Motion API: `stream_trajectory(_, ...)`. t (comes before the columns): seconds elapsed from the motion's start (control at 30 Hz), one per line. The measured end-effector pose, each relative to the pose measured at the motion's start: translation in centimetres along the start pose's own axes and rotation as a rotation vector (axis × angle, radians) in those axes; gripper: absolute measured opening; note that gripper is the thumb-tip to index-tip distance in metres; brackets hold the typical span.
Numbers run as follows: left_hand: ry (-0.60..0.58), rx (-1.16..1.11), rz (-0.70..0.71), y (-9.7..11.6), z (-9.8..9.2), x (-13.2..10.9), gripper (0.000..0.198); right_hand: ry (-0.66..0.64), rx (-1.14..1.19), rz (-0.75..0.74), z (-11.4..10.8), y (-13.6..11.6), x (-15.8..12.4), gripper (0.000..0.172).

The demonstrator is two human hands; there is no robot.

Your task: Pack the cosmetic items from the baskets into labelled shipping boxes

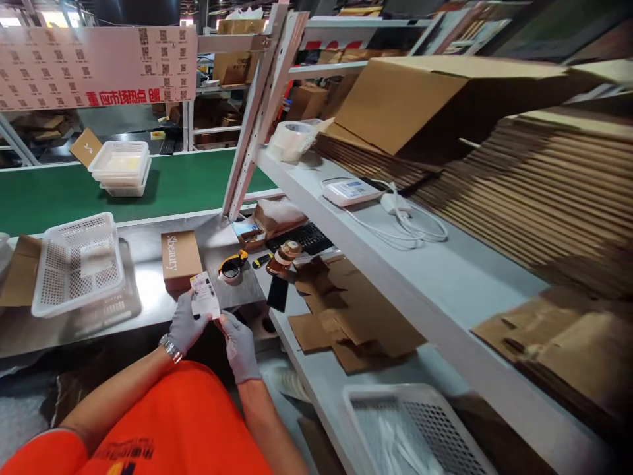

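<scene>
A white printed label (205, 297) is pinched between my two gloved hands in front of my body. My left hand (186, 323), with a metal watch at the wrist, grips its left edge. Fingers of my right hand (239, 346) close on its lower right corner. Just beyond the label, a brown cardboard box (180, 257) marked "Sbeauty" rests on the metal table (148, 231). To the right of that box sits a yellow and black tape dispenser (232, 266).
On the left stands a white perforated basket (79, 264). Stacked white trays (121, 168) sit on the green conveyor (192, 178). A brown bottle (284, 257), a dark phone (277, 293) and flattened cardboard (356, 310) lie at right, below a shelf (445, 284) bearing stacked cartons (554, 178).
</scene>
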State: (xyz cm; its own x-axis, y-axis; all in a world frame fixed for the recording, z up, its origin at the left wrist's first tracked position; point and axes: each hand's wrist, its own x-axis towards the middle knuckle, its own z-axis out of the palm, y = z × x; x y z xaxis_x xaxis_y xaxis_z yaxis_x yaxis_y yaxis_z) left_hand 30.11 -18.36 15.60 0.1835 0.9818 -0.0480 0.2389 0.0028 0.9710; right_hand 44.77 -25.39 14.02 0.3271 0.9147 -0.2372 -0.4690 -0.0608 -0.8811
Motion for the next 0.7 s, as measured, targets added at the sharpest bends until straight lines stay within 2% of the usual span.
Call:
stream_trajectory(0.07,-0.047,0.144,0.241,0.1,0.4,-0.5,0.034,0.008,-0.023,-0.042,-0.6,0.3,-0.2,0.026)
stream_trajectory(0.13,-0.143,0.219,0.352,0.4,0.8,-0.9,0.017,0.024,-0.054,-0.077,-1.2,0.6,-0.4,0.024)
stream_trajectory(0.23,-0.202,0.276,0.349,0.9,1.5,-1.1,0.016,0.057,-0.075,-0.083,-1.7,0.2,-0.9,0.025)
stream_trajectory(0.33,-0.331,0.172,0.351,1.5,2.2,-1.3,0.021,0.071,-0.076,-0.098,-2.1,-0.6,-1.5,0.024)
stream_trajectory(0.43,-0.417,0.04,0.288,2.2,2.8,-1.6,0.026,0.07,-0.062,-0.096,-2.5,-1.1,-2.1,0.021)
stream_trajectory(0.57,-0.383,0.042,0.136,3.1,3.6,-1.7,0.026,0.082,0.003,-0.031,-2.9,-0.7,-2.5,0.02)
stream_trajectory(0.63,-0.357,0.008,0.018,3.5,3.9,-1.4,0.028,0.07,0.075,0.013,-3.6,-0.3,-2.7,0.02)
stream_trajectory(0.7,-0.347,-0.142,-0.158,3.8,4.1,-1.1,0.035,0.077,0.186,0.048,-5.2,-0.1,-3.1,0.025)
